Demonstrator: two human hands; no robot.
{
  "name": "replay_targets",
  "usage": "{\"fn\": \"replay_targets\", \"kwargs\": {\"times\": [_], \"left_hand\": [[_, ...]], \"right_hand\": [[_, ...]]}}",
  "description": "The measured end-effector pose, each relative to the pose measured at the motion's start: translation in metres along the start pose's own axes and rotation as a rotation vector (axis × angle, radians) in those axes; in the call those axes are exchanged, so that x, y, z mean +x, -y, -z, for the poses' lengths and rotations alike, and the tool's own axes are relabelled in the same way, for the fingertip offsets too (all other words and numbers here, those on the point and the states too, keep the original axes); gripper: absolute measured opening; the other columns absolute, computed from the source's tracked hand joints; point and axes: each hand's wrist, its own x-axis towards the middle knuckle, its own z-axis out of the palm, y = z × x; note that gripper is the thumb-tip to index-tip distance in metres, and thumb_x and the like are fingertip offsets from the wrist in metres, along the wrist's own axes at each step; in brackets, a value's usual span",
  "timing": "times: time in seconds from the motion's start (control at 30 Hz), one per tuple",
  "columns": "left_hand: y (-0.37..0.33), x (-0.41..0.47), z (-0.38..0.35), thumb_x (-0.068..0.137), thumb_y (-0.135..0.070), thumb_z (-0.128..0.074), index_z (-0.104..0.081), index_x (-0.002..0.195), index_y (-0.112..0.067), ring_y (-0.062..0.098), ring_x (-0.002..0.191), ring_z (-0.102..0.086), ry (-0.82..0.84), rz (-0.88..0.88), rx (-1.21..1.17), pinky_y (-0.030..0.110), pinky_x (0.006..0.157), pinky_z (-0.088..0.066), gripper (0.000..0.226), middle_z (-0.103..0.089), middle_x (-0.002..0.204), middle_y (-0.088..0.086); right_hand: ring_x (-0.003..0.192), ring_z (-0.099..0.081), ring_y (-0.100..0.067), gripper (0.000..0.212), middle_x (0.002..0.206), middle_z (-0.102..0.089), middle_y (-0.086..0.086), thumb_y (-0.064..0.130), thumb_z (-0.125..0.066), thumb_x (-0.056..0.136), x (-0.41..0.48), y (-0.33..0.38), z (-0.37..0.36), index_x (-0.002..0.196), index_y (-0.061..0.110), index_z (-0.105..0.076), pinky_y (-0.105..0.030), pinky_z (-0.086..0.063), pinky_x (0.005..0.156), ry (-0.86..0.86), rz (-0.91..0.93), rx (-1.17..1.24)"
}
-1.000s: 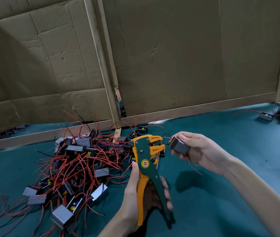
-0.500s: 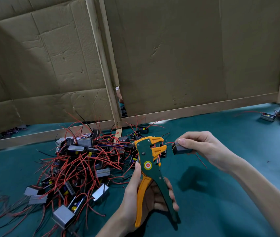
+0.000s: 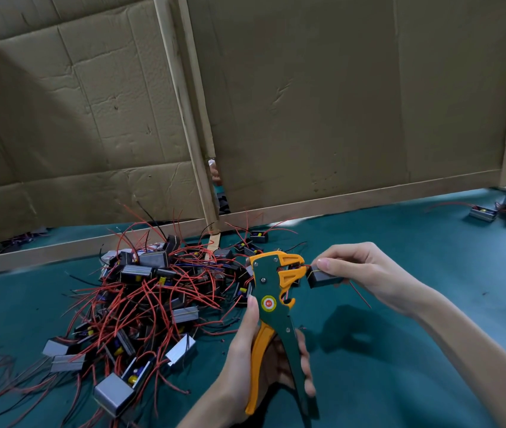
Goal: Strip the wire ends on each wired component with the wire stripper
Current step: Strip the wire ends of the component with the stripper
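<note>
Two bare hands work above a teal-covered table. Left hand wraps the handles of a green and orange wire stripper, thumb lying up the green body beside the round red sticker, the other fingers curled around the green handle; the tool stands nearly upright with its head just above the hand. Right hand pinches a small grey wired component between thumb and forefinger, holding it just beside the stripper's orange head. One red wire from it runs toward the head and seems to enter the opening there, though the contact is too small to tell for sure; another red wire trails loose below the hand. Left of the tool lies a heap of similar components tangled in red and black wires. Two more components sit well apart at the far right. Cardboard panels on wooden frames stand along the table's far edge.
</note>
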Motion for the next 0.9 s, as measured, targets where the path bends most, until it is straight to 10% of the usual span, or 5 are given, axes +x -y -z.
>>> {"fn": "replay_targets", "kwargs": {"times": [0.47,0.67,0.9], "left_hand": [[0.005,0.007,-0.01,0.068,-0.084,-0.017,-0.048,0.047,-0.007,0.022,0.033,-0.041,-0.232,-0.09,0.117,0.022,0.037,-0.034,0.085,-0.04,0.045,0.013],[0.0,0.003,-0.013,0.07,-0.077,-0.03,-0.063,0.071,0.003,0.032,0.054,-0.058,-0.123,-0.051,-0.063,0.03,0.053,-0.051,0.087,-0.056,0.068,0.023],[-0.014,0.0,-0.011,0.071,-0.069,-0.049,-0.073,0.078,-0.002,0.033,0.069,-0.062,-0.274,-0.225,0.054,0.042,0.069,-0.056,0.072,-0.062,0.078,0.023]], "right_hand": [[0.07,-0.052,-0.01,0.027,0.078,-0.064,-0.008,0.028,-0.064,0.078,0.003,-0.006,0.004,0.087,0.003,-0.073,-0.017,-0.043,0.063,0.035,-0.013,-0.012],[0.071,-0.056,-0.009,0.017,0.078,-0.066,-0.005,0.02,-0.067,0.083,0.005,-0.013,0.004,0.086,0.005,-0.073,-0.016,-0.044,0.067,0.022,-0.013,-0.03],[0.09,-0.057,-0.021,0.012,0.092,-0.067,0.003,0.023,-0.068,0.089,0.012,-0.039,0.018,0.101,0.023,-0.065,-0.037,-0.044,0.086,-0.327,0.026,-0.755]]}}
